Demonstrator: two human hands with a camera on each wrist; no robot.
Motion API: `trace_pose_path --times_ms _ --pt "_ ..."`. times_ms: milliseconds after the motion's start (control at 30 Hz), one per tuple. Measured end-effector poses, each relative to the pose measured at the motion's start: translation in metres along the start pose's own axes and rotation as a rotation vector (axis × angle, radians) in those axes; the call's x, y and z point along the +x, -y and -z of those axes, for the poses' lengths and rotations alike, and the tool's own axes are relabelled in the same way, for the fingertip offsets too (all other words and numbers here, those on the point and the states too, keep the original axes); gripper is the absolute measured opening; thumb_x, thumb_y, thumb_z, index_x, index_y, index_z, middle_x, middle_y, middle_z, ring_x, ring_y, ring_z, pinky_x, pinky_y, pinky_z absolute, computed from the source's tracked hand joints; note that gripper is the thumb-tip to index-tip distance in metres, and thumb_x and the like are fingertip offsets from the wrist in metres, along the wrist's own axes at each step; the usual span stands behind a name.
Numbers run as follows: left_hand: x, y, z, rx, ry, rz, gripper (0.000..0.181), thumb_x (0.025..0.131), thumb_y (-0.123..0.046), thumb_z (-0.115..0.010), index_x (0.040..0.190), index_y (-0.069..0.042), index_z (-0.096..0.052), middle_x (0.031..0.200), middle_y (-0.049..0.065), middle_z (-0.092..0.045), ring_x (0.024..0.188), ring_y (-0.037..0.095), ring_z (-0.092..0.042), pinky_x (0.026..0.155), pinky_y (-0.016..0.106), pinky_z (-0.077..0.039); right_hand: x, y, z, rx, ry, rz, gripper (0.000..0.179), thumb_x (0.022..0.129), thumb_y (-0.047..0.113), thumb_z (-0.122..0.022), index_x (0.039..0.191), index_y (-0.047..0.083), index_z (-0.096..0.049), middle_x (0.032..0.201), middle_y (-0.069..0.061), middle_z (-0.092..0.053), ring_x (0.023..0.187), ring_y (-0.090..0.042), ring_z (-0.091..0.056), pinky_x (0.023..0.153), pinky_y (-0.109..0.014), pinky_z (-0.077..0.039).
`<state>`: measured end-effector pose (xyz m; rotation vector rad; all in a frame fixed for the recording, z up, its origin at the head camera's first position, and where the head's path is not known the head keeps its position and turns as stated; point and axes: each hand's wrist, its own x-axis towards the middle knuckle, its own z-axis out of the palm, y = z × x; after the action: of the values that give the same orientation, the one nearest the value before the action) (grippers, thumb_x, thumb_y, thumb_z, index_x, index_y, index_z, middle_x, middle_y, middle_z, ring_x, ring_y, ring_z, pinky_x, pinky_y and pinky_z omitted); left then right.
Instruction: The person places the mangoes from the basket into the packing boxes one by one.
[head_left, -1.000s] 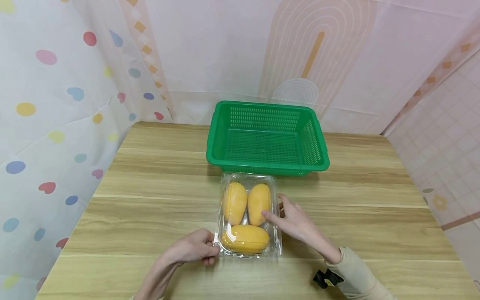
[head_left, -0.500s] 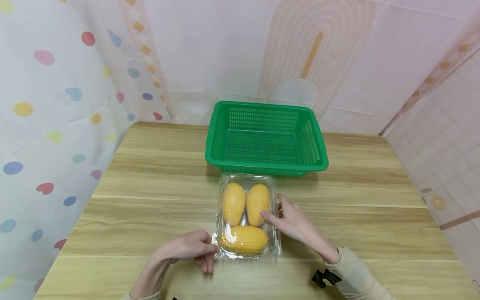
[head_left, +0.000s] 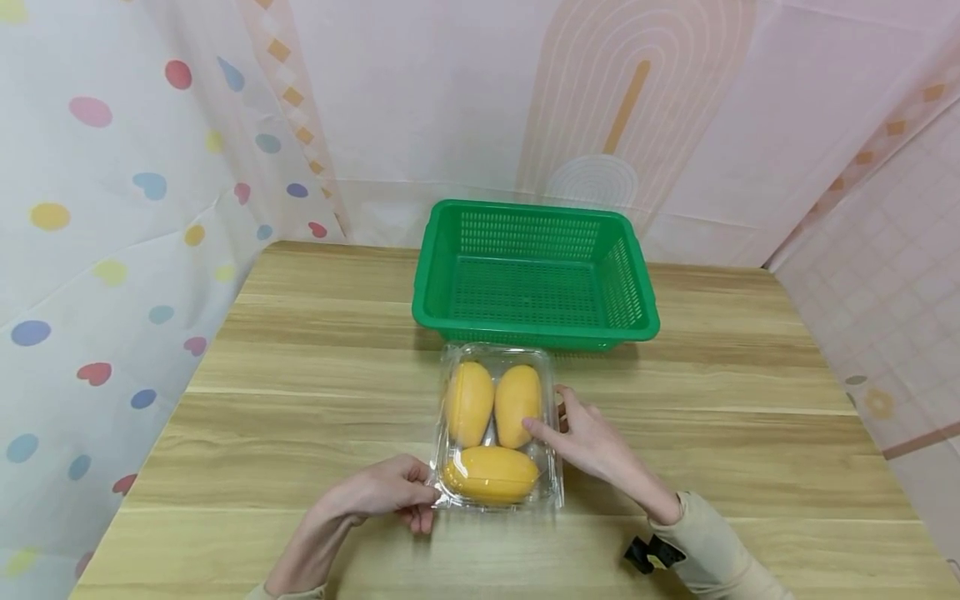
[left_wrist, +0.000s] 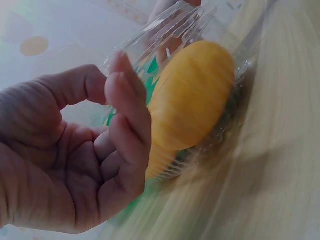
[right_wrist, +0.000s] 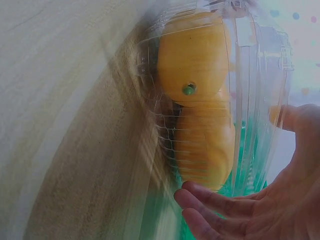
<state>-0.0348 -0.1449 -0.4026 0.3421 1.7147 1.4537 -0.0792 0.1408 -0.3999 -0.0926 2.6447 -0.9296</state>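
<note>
A clear plastic clamshell box [head_left: 495, 353] lies on the table with its lid down over three yellow mangoes: one upright at left [head_left: 470, 404], one upright at right [head_left: 517, 407], one crosswise in front [head_left: 491, 473]. My left hand [head_left: 382, 490] pinches the box's near left corner between thumb and forefinger; its other fingers curl loosely below. Against the right side, my right hand [head_left: 588, 437] holds the box, thumb on the lid and fingers along the wall. A mango with a green stem spot [right_wrist: 192, 60] shows through the plastic in the right wrist view.
Directly behind the box stands a green plastic basket [head_left: 427, 308] with slotted walls and nothing in it. The wooden table [head_left: 300, 358] reaches to patterned cloth hangings [head_left: 420, 108] at the back and sides. A black strap [head_left: 654, 557] sits at the right cuff.
The left hand's lower fingers have dropped and loosened, then drawn up slightly, while thumb and forefinger stay at the corner. The box and right hand hold nearly the same place.
</note>
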Motion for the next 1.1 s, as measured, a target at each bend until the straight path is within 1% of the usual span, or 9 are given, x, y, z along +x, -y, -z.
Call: trace_pose_path --times_ms 100,233,333,467,633,800,1000,1100 --pt "0.0009 0.0005 0.0002 -0.023 0.002 -0.015 0.018 0.088 -0.004 -0.051 0.087 0.014 -0.055 0.063 -0.004 -0.062 0.055 0.005 -0.056 0.054 0.015 -0.048 0.0004 -0.0008 0.0017 -0.011 0.006 0.002 0.090 0.084 0.061 -0.057 0.144 -0.001 -0.033 0.106 -0.014 -0.069 0.095 -0.022 -0.066 0.078 -0.037 -0.055" --pt "0.0019 0.0025 0.0014 -0.075 0.019 -0.028 0.020 0.089 -0.005 -0.052 0.091 0.014 -0.055 0.065 -0.003 -0.064 0.058 0.005 -0.058 0.057 0.015 -0.050 0.0008 -0.0014 0.0042 -0.009 0.011 0.004 0.089 0.084 0.061 -0.057 0.144 0.000 -0.033 0.106 -0.014 -0.069 0.095 -0.022 -0.066 0.078 -0.037 -0.055" --pt "0.0029 0.0040 0.0024 -0.100 0.038 -0.017 0.020 0.090 -0.008 -0.052 0.091 0.012 -0.055 0.068 -0.002 -0.065 0.060 0.005 -0.059 0.059 0.015 -0.051 0.0011 -0.0014 0.0057 -0.002 0.013 0.008 0.088 0.084 0.060 -0.057 0.144 0.001 -0.032 0.106 -0.014 -0.068 0.095 -0.021 -0.066 0.078 -0.037 -0.055" --pt "0.0040 0.0044 0.0023 -0.115 0.052 0.007 0.025 0.092 -0.011 -0.051 0.093 0.014 -0.056 0.070 -0.002 -0.065 0.061 0.004 -0.060 0.060 0.015 -0.052 0.0012 -0.0009 0.0071 -0.008 0.014 0.011 0.087 0.085 0.060 -0.056 0.144 0.001 -0.032 0.106 -0.014 -0.068 0.095 -0.022 -0.066 0.077 -0.037 -0.055" --pt "0.0045 0.0026 0.0007 -0.112 0.031 0.033 0.028 0.092 -0.013 -0.050 0.092 0.015 -0.056 0.068 -0.003 -0.064 0.060 0.004 -0.059 0.058 0.015 -0.051 0.0019 -0.0009 0.0077 -0.011 0.012 0.010 0.087 0.085 0.059 -0.056 0.144 0.001 -0.032 0.104 -0.014 -0.069 0.093 -0.021 -0.066 0.074 -0.035 -0.054" --pt "0.0039 0.0026 0.0013 -0.119 0.026 0.035 0.026 0.091 -0.010 -0.052 0.093 0.015 -0.056 0.069 -0.003 -0.064 0.060 0.004 -0.058 0.058 0.014 -0.050 0.0029 -0.0013 0.0068 -0.013 0.012 0.013 0.086 0.085 0.059 -0.056 0.144 0.001 -0.032 0.104 -0.014 -0.069 0.092 -0.021 -0.066 0.073 -0.034 -0.054" --pt "0.0053 0.0037 0.0027 -0.147 0.030 0.022 0.022 0.087 -0.010 -0.057 0.093 0.012 -0.058 0.070 -0.003 -0.066 0.061 0.004 -0.060 0.060 0.015 -0.052 0.0039 -0.0015 0.0056 -0.022 0.012 0.008 0.085 0.085 0.059 -0.056 0.144 0.002 -0.033 0.104 -0.013 -0.069 0.091 -0.020 -0.066 0.074 -0.034 -0.054" --pt "0.0065 0.0047 0.0027 -0.151 0.021 0.021 0.015 0.085 -0.009 -0.057 0.089 0.005 -0.059 0.069 -0.004 -0.066 0.060 0.003 -0.059 0.058 0.015 -0.051 0.0040 -0.0016 0.0059 -0.027 0.013 0.007 0.085 0.085 0.059 -0.056 0.144 0.002 -0.032 0.103 -0.013 -0.069 0.091 -0.019 -0.065 0.074 -0.034 -0.053"
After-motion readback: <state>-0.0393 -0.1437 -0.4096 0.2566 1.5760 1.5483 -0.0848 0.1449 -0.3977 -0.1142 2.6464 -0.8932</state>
